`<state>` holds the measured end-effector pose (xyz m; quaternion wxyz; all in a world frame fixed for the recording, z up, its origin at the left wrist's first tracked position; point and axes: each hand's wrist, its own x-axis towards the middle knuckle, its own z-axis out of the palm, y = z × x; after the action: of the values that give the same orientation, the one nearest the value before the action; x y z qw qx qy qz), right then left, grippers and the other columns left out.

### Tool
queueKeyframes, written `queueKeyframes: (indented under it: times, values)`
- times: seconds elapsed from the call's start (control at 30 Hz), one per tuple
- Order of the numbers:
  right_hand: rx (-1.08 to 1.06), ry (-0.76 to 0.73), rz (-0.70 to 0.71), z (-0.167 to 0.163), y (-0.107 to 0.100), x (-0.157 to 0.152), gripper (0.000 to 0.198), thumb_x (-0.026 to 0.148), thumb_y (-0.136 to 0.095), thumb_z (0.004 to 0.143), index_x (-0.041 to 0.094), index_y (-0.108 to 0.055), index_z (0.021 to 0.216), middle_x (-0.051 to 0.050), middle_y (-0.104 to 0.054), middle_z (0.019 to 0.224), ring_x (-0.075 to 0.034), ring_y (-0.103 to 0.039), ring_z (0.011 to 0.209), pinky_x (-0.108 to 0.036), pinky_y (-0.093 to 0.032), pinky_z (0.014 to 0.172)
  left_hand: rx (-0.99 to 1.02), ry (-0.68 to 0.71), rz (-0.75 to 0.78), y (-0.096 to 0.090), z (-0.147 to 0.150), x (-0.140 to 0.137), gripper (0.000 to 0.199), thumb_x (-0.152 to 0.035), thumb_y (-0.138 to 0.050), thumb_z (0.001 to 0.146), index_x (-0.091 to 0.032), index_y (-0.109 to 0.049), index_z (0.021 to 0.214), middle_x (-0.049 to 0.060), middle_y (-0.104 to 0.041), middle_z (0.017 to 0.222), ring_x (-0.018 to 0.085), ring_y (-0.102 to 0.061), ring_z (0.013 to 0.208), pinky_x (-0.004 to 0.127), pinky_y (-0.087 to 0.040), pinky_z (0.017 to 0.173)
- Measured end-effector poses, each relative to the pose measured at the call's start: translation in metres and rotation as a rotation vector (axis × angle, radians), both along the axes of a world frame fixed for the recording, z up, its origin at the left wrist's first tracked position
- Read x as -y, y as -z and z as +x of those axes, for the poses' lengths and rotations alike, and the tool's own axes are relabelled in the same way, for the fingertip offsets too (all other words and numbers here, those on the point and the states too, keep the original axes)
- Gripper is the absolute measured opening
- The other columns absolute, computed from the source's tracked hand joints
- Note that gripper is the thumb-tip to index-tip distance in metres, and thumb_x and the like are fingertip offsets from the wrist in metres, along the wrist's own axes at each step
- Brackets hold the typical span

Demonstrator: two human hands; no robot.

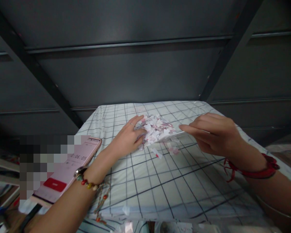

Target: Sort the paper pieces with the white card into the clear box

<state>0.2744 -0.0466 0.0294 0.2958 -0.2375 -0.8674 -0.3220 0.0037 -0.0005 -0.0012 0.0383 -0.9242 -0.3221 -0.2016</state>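
Observation:
A heap of small torn paper scraps (157,127), mostly white with some pink and red, lies on the checked tablecloth (150,181). My left hand (127,137) rests against the heap's left side, its fingers apart and touching the scraps. To the right of the heap, my right hand (212,134) is closed in a pinch above the cloth. A pale, thin edge runs from the heap's front toward its fingertips; whether the fingers hold it is unclear. A few loose scraps (157,153) lie in front of the heap.
A phone (72,168) showing a timer stands at the left, beside my left forearm, with a dark cable (30,216) at its lower end. Dark panels (131,74) rise behind the table. More pale pieces (128,226) show below the table's front edge.

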Motion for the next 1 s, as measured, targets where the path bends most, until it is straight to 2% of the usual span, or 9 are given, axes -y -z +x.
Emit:
queueKeyframes:
  times: [0.2,0.47,0.83,1.0]
  values:
    - [-0.016,-0.005,0.039,-0.0073,0.0021,0.0024,0.019,0.007,-0.045,0.081,0.018,-0.055,0.093,0.003,-0.052,0.057,-0.012,-0.041,0.056,-0.028,-0.027,0.050,-0.002,-0.004,-0.015,0.0008,0.0005,0.0004,0.022,-0.013,-0.048,0.084,-0.014,-0.065,0.099,0.012,-0.031,0.142,0.032,-0.026,0.132,0.049,-0.030,0.106]
    - [-0.035,0.041,0.096,-0.0075,0.0020,0.0019,0.021,0.006,-0.045,0.081,0.019,-0.054,0.095,0.004,-0.055,0.059,-0.011,-0.045,0.058,-0.028,-0.027,0.052,-0.004,0.000,-0.006,-0.0004,0.0006,0.0008,0.023,-0.013,-0.049,0.085,-0.013,-0.065,0.100,0.014,-0.033,0.141,0.032,-0.027,0.132,0.049,-0.030,0.106]
    - [0.004,0.002,-0.050,-0.0062,0.0048,0.0000,0.023,0.004,-0.043,0.079,0.020,-0.052,0.092,0.003,-0.053,0.061,-0.012,-0.044,0.059,-0.027,-0.029,0.052,-0.006,-0.004,-0.023,-0.0003,0.0008,0.0007,0.022,-0.013,-0.048,0.084,-0.015,-0.065,0.098,0.011,-0.032,0.142,0.033,-0.027,0.132,0.050,-0.030,0.106]
    - [0.018,0.042,0.056,0.0000,-0.0026,0.0009,0.030,0.001,-0.043,0.073,0.020,-0.051,0.095,0.003,-0.052,0.059,-0.014,-0.044,0.059,-0.028,-0.030,0.052,-0.005,-0.008,-0.028,-0.0005,0.0007,0.0013,0.023,-0.013,-0.048,0.085,-0.014,-0.065,0.100,0.011,-0.033,0.142,0.033,-0.026,0.132,0.051,-0.030,0.106]
